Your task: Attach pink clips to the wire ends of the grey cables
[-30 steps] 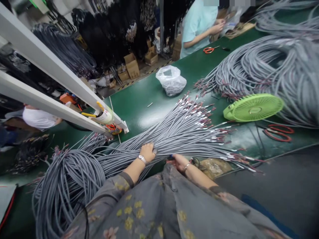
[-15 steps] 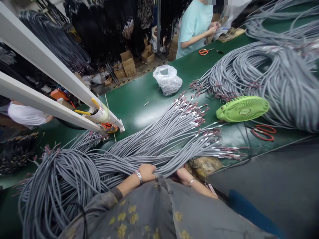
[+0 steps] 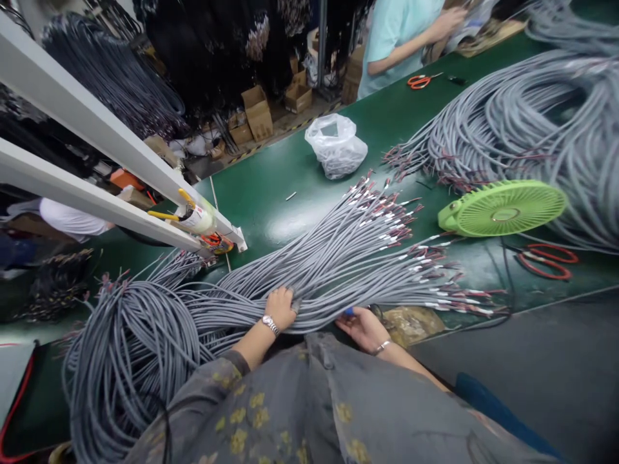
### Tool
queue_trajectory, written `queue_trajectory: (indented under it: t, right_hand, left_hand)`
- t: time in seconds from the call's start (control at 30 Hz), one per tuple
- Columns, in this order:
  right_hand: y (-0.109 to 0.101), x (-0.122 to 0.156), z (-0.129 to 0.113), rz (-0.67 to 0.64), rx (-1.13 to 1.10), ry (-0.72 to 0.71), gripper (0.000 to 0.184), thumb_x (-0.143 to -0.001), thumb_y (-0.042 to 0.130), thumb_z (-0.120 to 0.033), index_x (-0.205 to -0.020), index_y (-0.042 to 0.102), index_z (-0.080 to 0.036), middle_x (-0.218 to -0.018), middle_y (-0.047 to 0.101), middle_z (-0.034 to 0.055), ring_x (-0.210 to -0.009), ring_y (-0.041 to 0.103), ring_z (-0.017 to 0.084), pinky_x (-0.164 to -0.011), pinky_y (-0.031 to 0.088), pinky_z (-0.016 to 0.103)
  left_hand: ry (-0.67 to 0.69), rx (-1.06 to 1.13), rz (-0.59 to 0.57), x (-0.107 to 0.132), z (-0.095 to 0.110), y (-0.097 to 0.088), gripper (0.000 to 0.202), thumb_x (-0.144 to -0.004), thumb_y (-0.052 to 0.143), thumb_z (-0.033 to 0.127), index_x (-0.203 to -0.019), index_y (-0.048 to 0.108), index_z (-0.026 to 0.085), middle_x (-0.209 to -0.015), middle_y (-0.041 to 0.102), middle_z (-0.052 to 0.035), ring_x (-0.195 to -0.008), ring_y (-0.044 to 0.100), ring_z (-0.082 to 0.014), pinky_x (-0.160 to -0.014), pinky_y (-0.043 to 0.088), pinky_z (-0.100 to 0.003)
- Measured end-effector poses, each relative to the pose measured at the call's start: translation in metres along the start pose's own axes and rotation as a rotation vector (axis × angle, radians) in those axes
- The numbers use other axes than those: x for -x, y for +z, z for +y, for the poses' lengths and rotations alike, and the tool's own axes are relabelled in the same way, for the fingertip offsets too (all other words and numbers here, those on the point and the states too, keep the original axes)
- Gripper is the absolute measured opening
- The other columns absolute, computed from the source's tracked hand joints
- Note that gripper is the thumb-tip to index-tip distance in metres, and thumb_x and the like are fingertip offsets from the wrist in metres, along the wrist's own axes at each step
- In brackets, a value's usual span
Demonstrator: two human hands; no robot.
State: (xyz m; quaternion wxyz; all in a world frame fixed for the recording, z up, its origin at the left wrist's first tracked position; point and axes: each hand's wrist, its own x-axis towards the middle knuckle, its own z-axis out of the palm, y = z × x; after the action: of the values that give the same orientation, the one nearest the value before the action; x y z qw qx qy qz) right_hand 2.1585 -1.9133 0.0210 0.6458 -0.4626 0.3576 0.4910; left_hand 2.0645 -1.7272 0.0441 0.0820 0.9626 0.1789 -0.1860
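Note:
A bundle of grey cables [image 3: 329, 308] runs along the front of the green table, its white-tipped, reddish wire ends spread to the right. My left hand [image 3: 281, 309], with a metal watch at the wrist, lies over the bundle with its fingers curled round some of the cables. At the bundle's near edge is my right hand [image 3: 362, 327], palm partly turned up and fingers apart. Something blue covers one of its fingertips, and a bracelet circles the wrist. A second group of grey cables [image 3: 309, 258] lies just behind.
A green fan [image 3: 505, 212] and red-handled scissors [image 3: 546, 260] lie to the right, near large cable coils [image 3: 522, 122]. Further back is a clear plastic bag [image 3: 336, 147]. White posts [image 3: 120, 135] rise at left beside a coiled cable heap [image 3: 135, 361]. A co-worker [image 3: 396, 38] stands across the table [image 3: 271, 167].
Both hands have moved forward, away from my body. The right hand has come out from under the bundle and now shows at its near edge. The cables beneath have flattened and spread.

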Motion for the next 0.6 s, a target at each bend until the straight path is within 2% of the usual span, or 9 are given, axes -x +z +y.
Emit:
queue_trajectory:
  t: [0.13, 0.23, 0.33, 0.4, 0.43, 0.53, 0.6]
  right_hand:
    - [0.001, 0.006, 0.001, -0.012, -0.051, 0.018, 0.019, -0.081, 0.045, -0.008, -0.067, 0.052, -0.019, -0.06, 0.059, 0.0008, -0.061, 0.06, 0.012, -0.07, 0.054, 0.024]
    - [0.003, 0.005, 0.004, 0.02, -0.048, 0.018, 0.015, -0.088, 0.048, -0.017, -0.074, 0.053, -0.021, -0.064, 0.061, -0.0001, -0.062, 0.06, 0.013, -0.074, 0.054, 0.026]
    - [0.006, 0.001, 0.006, 0.067, 0.0, 0.017, 0.012, -0.091, 0.05, -0.022, -0.079, 0.052, -0.022, -0.065, 0.062, -0.0025, -0.059, 0.058, 0.012, -0.076, 0.053, 0.029]
    - [0.007, -0.003, 0.006, 0.083, 0.041, 0.007, 0.009, -0.09, 0.053, -0.022, -0.082, 0.052, -0.022, -0.066, 0.062, -0.003, -0.06, 0.059, 0.013, -0.075, 0.052, 0.03]
    - [0.007, -0.004, 0.006, 0.086, 0.064, 0.0, 0.008, -0.089, 0.056, -0.022, -0.082, 0.052, -0.022, -0.067, 0.063, -0.0029, -0.06, 0.059, 0.013, -0.074, 0.052, 0.03]
    - [0.007, -0.008, 0.006, 0.084, 0.149, -0.024, 0.012, -0.084, 0.064, -0.025, -0.08, 0.054, -0.019, -0.067, 0.063, -0.0009, -0.06, 0.058, 0.014, -0.067, 0.05, 0.029]
    - [0.012, -0.011, 0.005, 0.088, 0.212, -0.053, 0.018, -0.081, 0.068, -0.029, -0.08, 0.055, -0.018, -0.067, 0.063, 0.0008, -0.058, 0.058, 0.014, -0.061, 0.049, 0.028]
  left_hand:
    - [0.077, -0.065, -0.102, 0.011, -0.001, -0.009, 0.035, -0.09, 0.045, 0.037, -0.102, 0.068, 0.014, -0.102, 0.065, -0.0136, -0.101, 0.059, -0.0255, -0.092, 0.045, -0.037]
    - [0.162, -0.111, -0.262, 0.01, -0.003, -0.02, 0.033, -0.086, 0.05, 0.039, -0.095, 0.071, 0.015, -0.099, 0.066, -0.0134, -0.098, 0.061, -0.0259, -0.088, 0.046, -0.037]
    - [0.185, -0.119, -0.333, 0.008, -0.002, -0.023, 0.03, -0.082, 0.055, 0.038, -0.092, 0.072, 0.016, -0.097, 0.068, -0.0128, -0.094, 0.062, -0.0264, -0.083, 0.049, -0.037]
    - [0.174, -0.088, -0.285, 0.01, -0.001, -0.019, 0.032, -0.085, 0.052, 0.039, -0.095, 0.072, 0.017, -0.101, 0.068, -0.0126, -0.096, 0.062, -0.0263, -0.085, 0.049, -0.037]
    - [0.165, -0.064, -0.234, 0.011, 0.0, -0.015, 0.034, -0.086, 0.051, 0.039, -0.101, 0.071, 0.017, -0.109, 0.067, -0.0129, -0.102, 0.061, -0.0266, -0.089, 0.048, -0.038]
    - [0.141, 0.005, -0.078, 0.016, -0.001, 0.003, 0.048, -0.083, 0.055, 0.034, -0.129, 0.058, 0.018, -0.14, 0.051, -0.0125, -0.121, 0.051, -0.0288, -0.1, 0.044, -0.041]
    - [0.149, 0.019, -0.064, 0.019, -0.007, 0.018, 0.057, -0.08, 0.058, 0.029, -0.136, 0.051, 0.018, -0.146, 0.045, -0.0111, -0.123, 0.05, -0.0295, -0.102, 0.044, -0.043]
